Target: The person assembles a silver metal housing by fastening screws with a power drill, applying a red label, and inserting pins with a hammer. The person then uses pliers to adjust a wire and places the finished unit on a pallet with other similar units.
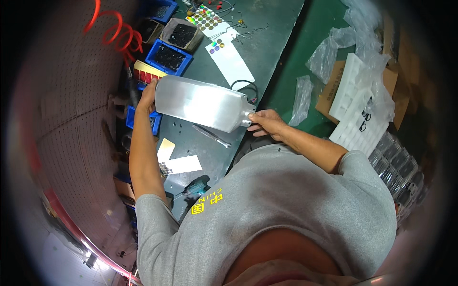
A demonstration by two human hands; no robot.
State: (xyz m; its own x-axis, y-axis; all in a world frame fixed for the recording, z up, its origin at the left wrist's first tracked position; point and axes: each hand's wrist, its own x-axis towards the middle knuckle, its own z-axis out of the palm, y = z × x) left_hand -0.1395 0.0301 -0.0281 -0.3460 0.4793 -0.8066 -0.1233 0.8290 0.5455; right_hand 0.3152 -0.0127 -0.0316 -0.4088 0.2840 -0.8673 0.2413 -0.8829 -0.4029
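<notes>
A long silver metal housing (198,102) with a smooth, shiny face lies across my two hands above the green workbench (267,35). At its left end my left hand (149,97) grips the edge, the fingers mostly hidden behind it. My right hand (267,123) pinches the narrower, notched right end, thumb on top. A black cable (248,85) loops out by that end. On the bench just below the housing lies a wrench (213,137). Nearer my body is a teal power screwdriver (195,187), partly hidden by my shirt.
Blue bins (168,58) of small dark parts line the bench's left side, near a coiled red air hose (117,31). Sticker sheets (231,64) lie at the back, another white sheet (183,164) nearer. To the right are plastic bags (329,55), cardboard (331,90) and white foam trays (350,86).
</notes>
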